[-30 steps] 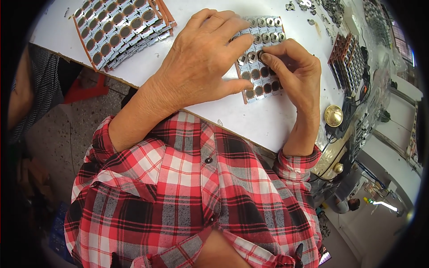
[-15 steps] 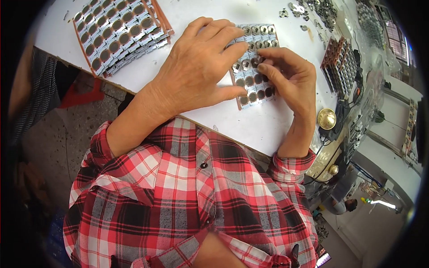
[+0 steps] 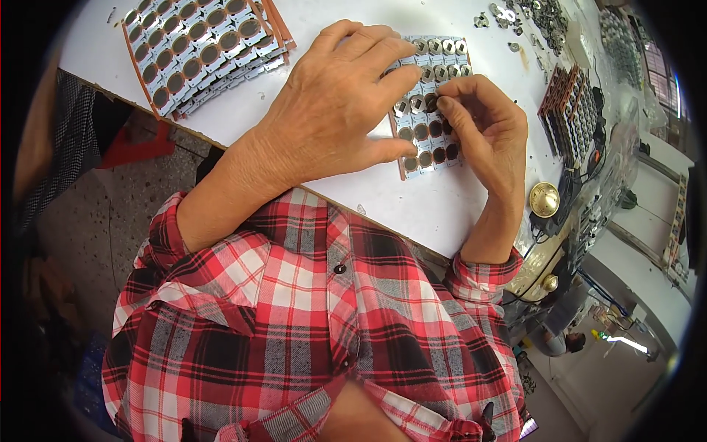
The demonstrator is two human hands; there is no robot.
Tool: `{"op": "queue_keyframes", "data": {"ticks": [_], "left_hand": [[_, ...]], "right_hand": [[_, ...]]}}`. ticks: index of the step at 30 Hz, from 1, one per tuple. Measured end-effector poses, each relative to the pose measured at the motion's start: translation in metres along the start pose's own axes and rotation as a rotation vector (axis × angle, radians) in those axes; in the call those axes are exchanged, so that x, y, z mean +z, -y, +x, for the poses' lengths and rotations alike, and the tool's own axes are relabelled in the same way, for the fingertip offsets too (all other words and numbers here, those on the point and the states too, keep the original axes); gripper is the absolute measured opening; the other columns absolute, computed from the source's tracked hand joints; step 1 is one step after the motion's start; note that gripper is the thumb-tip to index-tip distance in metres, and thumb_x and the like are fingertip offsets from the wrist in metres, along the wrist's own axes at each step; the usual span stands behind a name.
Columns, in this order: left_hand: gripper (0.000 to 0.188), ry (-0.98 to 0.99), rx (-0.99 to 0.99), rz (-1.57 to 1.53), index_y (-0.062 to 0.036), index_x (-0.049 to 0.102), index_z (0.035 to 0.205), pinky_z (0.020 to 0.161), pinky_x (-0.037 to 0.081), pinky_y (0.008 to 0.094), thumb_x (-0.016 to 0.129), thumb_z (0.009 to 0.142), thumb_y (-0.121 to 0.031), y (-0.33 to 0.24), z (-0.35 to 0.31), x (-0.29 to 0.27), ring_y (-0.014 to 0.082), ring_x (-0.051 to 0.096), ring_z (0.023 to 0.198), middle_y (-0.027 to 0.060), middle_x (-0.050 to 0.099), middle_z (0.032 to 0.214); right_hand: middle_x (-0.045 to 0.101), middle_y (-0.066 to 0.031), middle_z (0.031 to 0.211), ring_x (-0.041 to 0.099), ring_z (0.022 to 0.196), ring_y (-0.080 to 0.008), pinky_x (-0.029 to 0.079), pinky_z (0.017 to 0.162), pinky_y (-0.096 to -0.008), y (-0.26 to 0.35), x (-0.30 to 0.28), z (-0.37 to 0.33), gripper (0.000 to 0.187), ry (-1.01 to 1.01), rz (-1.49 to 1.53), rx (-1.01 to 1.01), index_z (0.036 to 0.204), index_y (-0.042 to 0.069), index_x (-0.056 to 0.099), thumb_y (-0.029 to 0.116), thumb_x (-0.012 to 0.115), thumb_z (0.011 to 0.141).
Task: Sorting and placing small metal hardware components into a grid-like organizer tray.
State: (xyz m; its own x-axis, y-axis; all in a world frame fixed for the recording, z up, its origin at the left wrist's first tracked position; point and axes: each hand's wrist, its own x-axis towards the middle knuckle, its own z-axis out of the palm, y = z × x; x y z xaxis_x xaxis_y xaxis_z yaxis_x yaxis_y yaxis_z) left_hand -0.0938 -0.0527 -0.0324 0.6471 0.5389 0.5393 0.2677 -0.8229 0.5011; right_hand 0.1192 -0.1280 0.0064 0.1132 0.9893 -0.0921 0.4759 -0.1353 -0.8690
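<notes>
A light-blue circuit-board panel with reddish-brown edges lies on the white table. Dark round discs fill its near rows, while shiny metal clips sit on the rows farther away. My left hand spreads over the panel's left side, fingers apart, its thumb at the near left edge. On the right, my right hand pinches thumb and forefinger together over the middle row, beside the last clips. Whatever is between those fingertips is too small and hidden to make out.
Similar panels form a stack at the far left. Loose metal clips lie scattered at the far right, near another pile of panels. A brass-coloured dome and dark cables are beside the right table edge. Another person is beyond.
The view has shifted slightly, so panel and hands appear a little farther right. The right fingertips stay pinched over the same row; the left hand keeps its spread pose.
</notes>
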Motion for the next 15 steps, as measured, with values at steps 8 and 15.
{"op": "queue_keyframes", "data": {"ticks": [8,15], "left_hand": [[0.075,0.004,0.029,0.047,-0.003,0.068,0.118,0.104,0.046,0.0491,0.093,0.052,-0.028,-0.002,0.006,-0.004,0.0349,0.06,0.122,0.0147,0.065,0.125],[0.074,-0.006,0.039,0.051,-0.0019,0.068,0.117,0.104,0.046,0.0485,0.092,0.053,-0.027,-0.002,0.005,-0.004,0.0351,0.06,0.122,0.0156,0.065,0.125]], "right_hand": [[0.066,0.0026,0.08,0.06,0.071,-0.0038,0.047,0.06,-0.0194,-0.002,0.002,0.001,0.007,0.001,-0.112,-0.171,0.101,0.001,0.069,0.005,0.072,0.096],[0.066,0.003,0.08,0.054,0.063,-0.0017,0.041,0.05,-0.0166,0.006,-0.004,-0.001,0.007,0.022,0.051,0.099,0.103,0.002,0.07,0.008,0.069,0.099]]}}
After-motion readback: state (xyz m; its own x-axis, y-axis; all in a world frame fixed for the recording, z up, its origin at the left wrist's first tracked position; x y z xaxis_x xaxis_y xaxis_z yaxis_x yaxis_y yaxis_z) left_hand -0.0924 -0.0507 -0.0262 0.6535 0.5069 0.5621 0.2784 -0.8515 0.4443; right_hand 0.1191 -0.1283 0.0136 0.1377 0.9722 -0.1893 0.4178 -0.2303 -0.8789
